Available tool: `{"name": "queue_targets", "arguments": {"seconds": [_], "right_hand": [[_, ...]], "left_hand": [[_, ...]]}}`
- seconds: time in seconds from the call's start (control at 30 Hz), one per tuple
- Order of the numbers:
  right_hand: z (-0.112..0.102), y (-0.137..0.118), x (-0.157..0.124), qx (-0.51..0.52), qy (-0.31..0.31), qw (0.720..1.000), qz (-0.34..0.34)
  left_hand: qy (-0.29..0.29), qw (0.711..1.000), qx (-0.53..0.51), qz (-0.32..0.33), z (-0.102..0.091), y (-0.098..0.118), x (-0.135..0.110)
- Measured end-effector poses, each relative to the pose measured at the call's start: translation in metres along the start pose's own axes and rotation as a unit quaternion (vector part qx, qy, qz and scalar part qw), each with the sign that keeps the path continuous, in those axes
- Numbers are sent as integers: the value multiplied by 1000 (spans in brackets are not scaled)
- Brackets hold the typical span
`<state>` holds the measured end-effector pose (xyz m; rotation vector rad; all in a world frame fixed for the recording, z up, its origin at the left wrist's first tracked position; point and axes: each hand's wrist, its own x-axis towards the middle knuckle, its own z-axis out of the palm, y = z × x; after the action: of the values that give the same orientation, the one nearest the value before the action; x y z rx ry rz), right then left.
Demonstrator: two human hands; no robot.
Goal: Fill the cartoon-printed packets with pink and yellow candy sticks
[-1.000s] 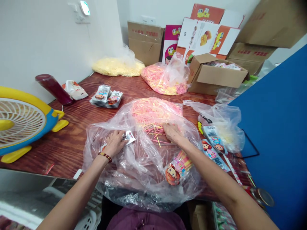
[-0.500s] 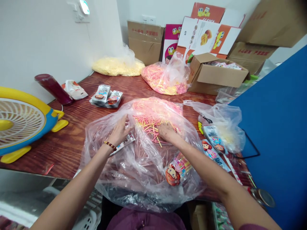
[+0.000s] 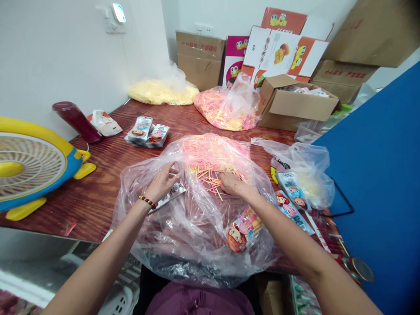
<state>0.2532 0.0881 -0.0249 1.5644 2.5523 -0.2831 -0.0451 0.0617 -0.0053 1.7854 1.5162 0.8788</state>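
A large clear plastic bag [image 3: 197, 223] lies spread toward me over the table edge, with a heap of thin pink and yellow sticks [image 3: 213, 151] inside. My left hand [image 3: 162, 183], a beaded bracelet at its wrist, has its fingers curled on the bag's film at the left of the opening. Inside the opening, my right hand [image 3: 232, 183] is closed around the near sticks; its fingertips are partly hidden. Below my left hand lies a printed pouch [image 3: 172, 192]. Near my right forearm is a clear printed pouch [image 3: 241, 234] with sticks in it.
Printed pouches [image 3: 147, 132] are stacked at left, beside a yellow-blue fan [image 3: 70, 162] and dark red bottle [image 3: 77, 122]. Full bags [image 3: 226, 111] and an open carton [image 3: 300, 105] stand behind. At right are more pouches [image 3: 292, 208] and a blue panel [image 3: 377, 175].
My left hand's fingers have curled in more at the bag's film. My right hand has shifted slightly at the near edge of the sticks. The camera view has moved a little.
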Motion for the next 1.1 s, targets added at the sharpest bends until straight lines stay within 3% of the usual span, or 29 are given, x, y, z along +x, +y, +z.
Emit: {"name": "queue_targets", "arguments": {"seconds": [0.27, 0.43, 0.63, 0.8, 0.9, 1.1], "right_hand": [[7, 1, -3, 85, 27, 996, 1], [17, 14, -7, 172, 61, 983, -29], [21, 14, -14, 277, 116, 952, -66], [27, 10, -14, 372, 185, 910, 8], [34, 10, -10, 328, 186, 925, 46], [34, 5, -9, 247, 149, 957, 16]], "left_hand": [[-7, 998, 56, 11, -3, -15, -7], [-26, 978, 205, 8, -1, -30, -23], [-13, 938, 346, -27, 8, -36, -30], [-33, 935, 351, -42, 8, -35, -30], [-34, 937, 344, -45, 7, -35, -29], [-29, 940, 339, -33, 9, -40, -30]]}}
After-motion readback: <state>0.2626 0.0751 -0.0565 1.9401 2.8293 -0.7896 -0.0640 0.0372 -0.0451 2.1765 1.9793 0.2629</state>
